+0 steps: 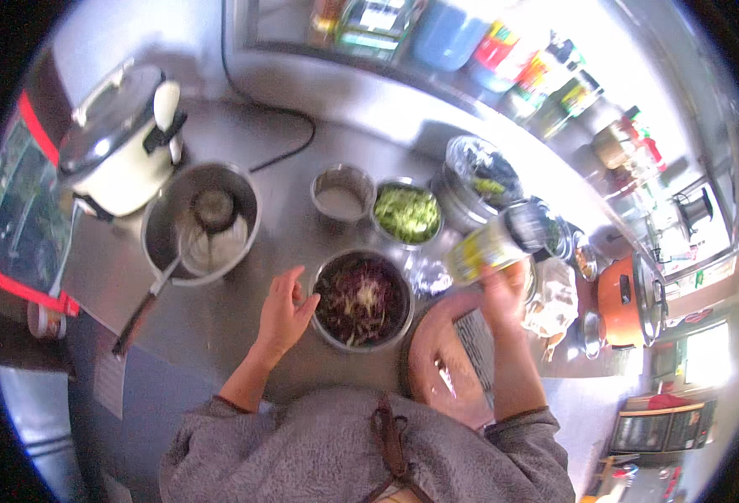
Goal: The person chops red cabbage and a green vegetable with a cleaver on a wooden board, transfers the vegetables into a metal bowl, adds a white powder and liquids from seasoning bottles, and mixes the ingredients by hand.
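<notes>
My right hand (505,292) grips a tilted container with a yellow and white label (479,254), to the right of a steel bowl (412,298). That bowl holds shredded dark purple vegetables (350,308) with a pale heap in the middle. At the bowl's left rim is my left hand (289,314), fingers apart and holding nothing; I cannot tell if it touches the rim. Below my right hand lies a round wooden cutting board (429,352). A grey rectangular blade, perhaps a cleaver (473,339), rests on it, partly hidden by my forearm.
Behind stand a bowl of shredded green vegetable (407,215), a small steel pot (342,195) and stacked bowls (483,170). On the left are a large pot with a ladle (255,220) and a white lidded cooker (118,182). An orange cooker (618,302) stands far right.
</notes>
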`<state>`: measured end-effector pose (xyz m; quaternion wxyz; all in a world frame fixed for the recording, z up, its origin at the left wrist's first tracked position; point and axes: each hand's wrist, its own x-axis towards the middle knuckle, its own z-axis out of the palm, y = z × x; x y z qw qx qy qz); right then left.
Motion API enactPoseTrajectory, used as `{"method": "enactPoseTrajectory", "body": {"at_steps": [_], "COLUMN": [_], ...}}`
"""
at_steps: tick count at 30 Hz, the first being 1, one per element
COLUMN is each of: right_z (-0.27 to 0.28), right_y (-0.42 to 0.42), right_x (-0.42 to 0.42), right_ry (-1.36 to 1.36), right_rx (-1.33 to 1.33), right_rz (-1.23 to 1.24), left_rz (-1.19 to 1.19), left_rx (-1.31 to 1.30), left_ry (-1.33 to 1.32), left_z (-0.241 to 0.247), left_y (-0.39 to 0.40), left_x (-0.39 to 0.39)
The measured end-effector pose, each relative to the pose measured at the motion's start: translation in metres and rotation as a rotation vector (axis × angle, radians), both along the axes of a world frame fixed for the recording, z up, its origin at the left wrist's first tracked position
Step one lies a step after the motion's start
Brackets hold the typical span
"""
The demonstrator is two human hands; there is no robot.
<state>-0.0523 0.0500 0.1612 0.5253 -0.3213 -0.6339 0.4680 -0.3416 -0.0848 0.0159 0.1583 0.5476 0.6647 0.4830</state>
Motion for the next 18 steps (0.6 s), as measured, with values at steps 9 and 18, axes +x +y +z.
{"method": "enactPoseTrajectory", "body": {"at_steps": [9, 18], "right_z": [0.139, 0.164], "right_y": [0.177, 0.178], "right_x": [0.042, 0.026], "right_ry": [-0.295, -0.435], "right_rx": [0.361, 0.882], "right_rz": [-0.758, -1.18], "left_rz": [-0.099, -0.168], "left_rx": [0.293, 0.205], "left_ry": [-0.021, -0.064], "left_z": [0.131, 0.105], "left_y": [0.069, 0.084], "left_x": [-0.017, -0.008]}}
